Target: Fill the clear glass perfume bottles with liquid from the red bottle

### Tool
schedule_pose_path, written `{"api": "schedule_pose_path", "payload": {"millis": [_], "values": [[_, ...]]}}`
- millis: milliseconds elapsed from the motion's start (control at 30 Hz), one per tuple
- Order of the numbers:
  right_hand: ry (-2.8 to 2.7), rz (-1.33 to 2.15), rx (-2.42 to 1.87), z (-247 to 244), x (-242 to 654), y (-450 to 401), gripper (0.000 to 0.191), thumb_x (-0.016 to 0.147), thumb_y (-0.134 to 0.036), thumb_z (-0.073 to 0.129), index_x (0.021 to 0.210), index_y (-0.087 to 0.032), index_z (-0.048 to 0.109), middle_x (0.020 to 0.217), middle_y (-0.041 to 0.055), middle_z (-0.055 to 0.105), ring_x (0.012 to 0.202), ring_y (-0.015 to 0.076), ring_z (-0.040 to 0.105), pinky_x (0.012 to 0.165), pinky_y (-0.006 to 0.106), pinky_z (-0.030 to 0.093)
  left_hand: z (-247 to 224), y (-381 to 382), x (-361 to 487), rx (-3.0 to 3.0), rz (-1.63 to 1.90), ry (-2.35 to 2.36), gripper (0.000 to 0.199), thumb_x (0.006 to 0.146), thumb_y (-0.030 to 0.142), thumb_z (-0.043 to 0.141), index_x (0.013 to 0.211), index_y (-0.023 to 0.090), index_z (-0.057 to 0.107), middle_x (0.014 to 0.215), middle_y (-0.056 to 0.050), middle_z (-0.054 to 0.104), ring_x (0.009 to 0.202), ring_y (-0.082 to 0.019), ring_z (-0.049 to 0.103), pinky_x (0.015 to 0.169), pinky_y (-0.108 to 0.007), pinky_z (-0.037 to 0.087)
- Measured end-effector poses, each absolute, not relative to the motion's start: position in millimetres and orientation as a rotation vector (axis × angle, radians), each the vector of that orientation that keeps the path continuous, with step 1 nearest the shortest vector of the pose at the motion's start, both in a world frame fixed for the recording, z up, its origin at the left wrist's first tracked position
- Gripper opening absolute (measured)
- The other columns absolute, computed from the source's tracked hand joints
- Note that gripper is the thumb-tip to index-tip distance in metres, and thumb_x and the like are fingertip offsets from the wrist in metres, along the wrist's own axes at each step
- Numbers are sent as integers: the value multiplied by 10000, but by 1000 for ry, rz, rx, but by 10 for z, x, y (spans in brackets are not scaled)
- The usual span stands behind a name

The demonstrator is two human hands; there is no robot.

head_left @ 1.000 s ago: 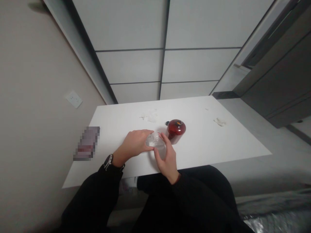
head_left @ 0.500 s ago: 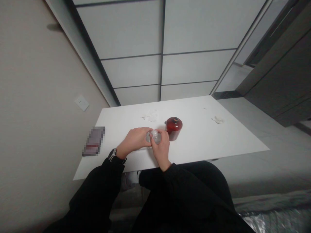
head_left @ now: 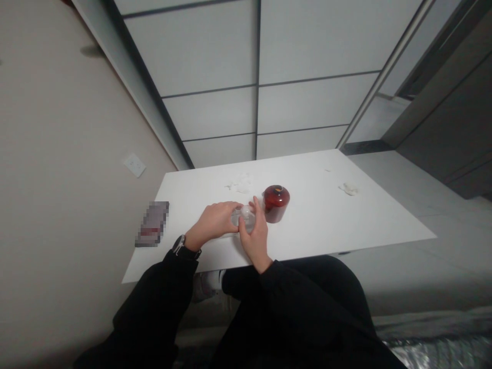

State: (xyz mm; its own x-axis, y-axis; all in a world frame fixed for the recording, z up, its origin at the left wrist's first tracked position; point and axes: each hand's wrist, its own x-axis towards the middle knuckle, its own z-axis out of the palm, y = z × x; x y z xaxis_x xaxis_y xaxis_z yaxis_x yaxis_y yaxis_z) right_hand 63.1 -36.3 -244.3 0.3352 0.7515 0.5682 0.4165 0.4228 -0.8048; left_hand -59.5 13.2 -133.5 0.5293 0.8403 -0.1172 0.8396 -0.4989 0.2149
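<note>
Both my hands meet over a small transparent container (head_left: 244, 219) near the middle of the white table (head_left: 326, 215). My left hand (head_left: 211, 220) comes in from the left, its fingertips against the container's left side. My right hand (head_left: 255, 233) wraps the near side, with fingers rising over it, and hides much of it. A dark red glossy lidded pot (head_left: 275, 203) stands just beyond, close to my right fingertips. A black-strapped wristwatch (head_left: 181, 245) sits on my left wrist.
A pixelated flat object (head_left: 151, 224) lies at the table's left edge by the wall. White scraps of tissue (head_left: 240, 183) and another scrap (head_left: 349, 189) lie further along the table. A wall plate (head_left: 134, 165) is on the left wall. My dark-clad knees lie below the near edge.
My right hand has moved from the container's right side over its near side, covering more of it. The view has shifted slightly, so the table sits a little differently in the frame.
</note>
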Motion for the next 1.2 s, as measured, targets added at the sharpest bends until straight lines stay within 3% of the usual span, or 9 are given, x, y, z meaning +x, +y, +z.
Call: {"api": "schedule_pose_path", "payload": {"millis": [400, 533, 933, 1033, 1100, 1200], "values": [[-1247, 334, -1206, -2499, 591, -404, 738, 999, -334, 541, 1639, -184, 205, 1516, 238, 512, 1425, 339, 529, 1179, 620, 442, -1325, 139, -585, 2509, -12, 1426, 534, 853, 411, 716, 1352, 235, 649, 1396, -69, 723, 1247, -322, 704, 1011, -436, 573], [-1278, 334, -1192, -2509, 586, -411, 753, 1014, -321, 530, 1655, -196, 155, 1482, 218, 558, 1455, 316, 511, 1187, 609, 446, -1330, 145, -586, 2515, -31, 1439, 480, 854, 434, 712, 1277, 210, 680, 1302, -100, 760, 1169, -337, 731, 959, -432, 582], [-1247, 318, -1196, -2512, 599, -414, 720, 1002, -333, 554, 1628, -185, 231, 1451, 218, 563, 1391, 323, 562, 1171, 603, 461, -1350, 149, -591, 2498, -28, 1439, 525, 840, 452, 727, 1312, 235, 652, 1358, -83, 739, 1218, -321, 711, 985, -408, 565], [-1262, 359, -1174, -2512, 601, -413, 758, 1006, -324, 552, 1649, -186, 176, 1408, 201, 613, 1439, 325, 526, 1177, 610, 454, -1340, 144, -591, 2498, -19, 1420, 494, 847, 459, 725, 1297, 266, 655, 1372, -52, 734, 1230, -316, 706, 976, -396, 561], [-1267, 352, -1174, -2512, 601, -412, 753, 1008, -316, 546, 1651, -196, 173, 1436, 203, 597, 1429, 322, 535, 1179, 609, 452, -1331, 136, -588, 2488, -18, 1429, 555, 843, 454, 731, 1353, 272, 613, 1367, -58, 734, 1216, -323, 713, 956, -396, 560], [-1254, 318, -1193, -2510, 601, -410, 710, 1002, -327, 553, 1623, -194, 237, 1477, 223, 547, 1365, 320, 582, 1157, 593, 477, -1319, 122, -580, 2459, -14, 1470, 842, 816, 437, 758, 1553, 255, 394, 1352, -97, 736, 1156, -333, 738, 908, -397, 565]]}}
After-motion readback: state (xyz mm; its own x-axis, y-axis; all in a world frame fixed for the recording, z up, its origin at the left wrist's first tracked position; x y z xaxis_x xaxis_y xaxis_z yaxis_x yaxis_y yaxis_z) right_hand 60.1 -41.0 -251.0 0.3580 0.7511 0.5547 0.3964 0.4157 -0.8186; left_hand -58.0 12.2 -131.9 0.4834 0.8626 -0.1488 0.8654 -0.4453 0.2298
